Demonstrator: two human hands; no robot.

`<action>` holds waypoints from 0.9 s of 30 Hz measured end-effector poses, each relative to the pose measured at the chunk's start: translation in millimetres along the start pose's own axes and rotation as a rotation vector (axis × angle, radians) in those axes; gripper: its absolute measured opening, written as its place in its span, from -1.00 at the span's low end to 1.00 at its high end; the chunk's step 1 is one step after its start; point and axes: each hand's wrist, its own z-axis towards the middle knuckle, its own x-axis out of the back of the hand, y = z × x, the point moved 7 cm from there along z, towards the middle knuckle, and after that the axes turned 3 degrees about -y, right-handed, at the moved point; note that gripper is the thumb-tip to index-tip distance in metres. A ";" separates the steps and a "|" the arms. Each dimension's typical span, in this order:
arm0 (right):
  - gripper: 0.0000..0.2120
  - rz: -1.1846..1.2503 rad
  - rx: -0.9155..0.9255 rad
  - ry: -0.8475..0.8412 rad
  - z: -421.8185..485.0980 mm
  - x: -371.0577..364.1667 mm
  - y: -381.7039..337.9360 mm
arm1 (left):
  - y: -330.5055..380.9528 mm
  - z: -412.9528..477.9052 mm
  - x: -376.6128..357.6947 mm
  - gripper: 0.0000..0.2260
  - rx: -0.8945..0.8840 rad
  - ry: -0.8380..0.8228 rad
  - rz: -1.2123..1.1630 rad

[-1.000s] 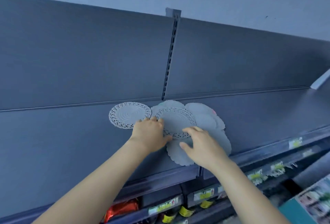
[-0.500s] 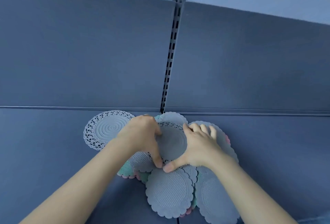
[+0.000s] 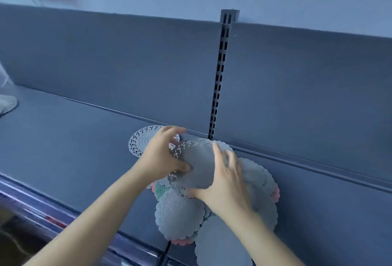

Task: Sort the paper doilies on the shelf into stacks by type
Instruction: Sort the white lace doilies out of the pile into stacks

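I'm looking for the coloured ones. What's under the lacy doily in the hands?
Under the lacy doily, gripped by left hand and right hand, lie white scalloped doilies, with a green doily and pink edges peeking out. How many more lie below is covered.

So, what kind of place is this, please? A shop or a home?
Most likely a shop aisle. The grey metal shelf has a flat back panel and a slotted upright for adjustable brackets, as retail shelving has. Its front rail seems to carry label strips, though they are blurred.
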 end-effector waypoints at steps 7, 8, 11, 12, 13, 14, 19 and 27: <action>-0.53 0.962 0.023 0.070 -7.7 -0.2 -27.7 | -29.6 -76.1 42.1 -0.76 0.339 0.275 -0.371; -0.60 1.000 0.033 0.070 -7.3 -2.2 -38.7 | -33.0 -90.7 56.7 -0.78 0.354 0.318 -0.373; -0.67 1.060 0.066 -0.037 -10.0 -19.1 -84.9 | -52.8 -137.8 108.7 -0.87 0.400 0.469 -0.384; -0.66 1.056 0.079 -0.093 -14.1 -27.0 -104.9 | -61.1 -154.1 127.1 -0.90 0.413 0.524 -0.376; -0.65 1.043 0.104 -0.158 -18.5 -35.7 -125.7 | -70.4 -169.3 145.5 -0.90 0.420 0.578 -0.362; -0.64 1.023 0.140 -0.224 -24.6 -43.9 -149.7 | -79.8 -184.1 163.7 -0.89 0.420 0.628 -0.348; -0.45 0.964 0.281 -0.417 -44.3 -107.1 -258.8 | -143.1 -247.7 243.0 -0.90 0.464 0.780 -0.395; -0.46 1.067 0.254 -0.525 -31.8 -191.1 -385.0 | -255.4 -288.4 320.5 -0.70 0.593 0.671 -0.440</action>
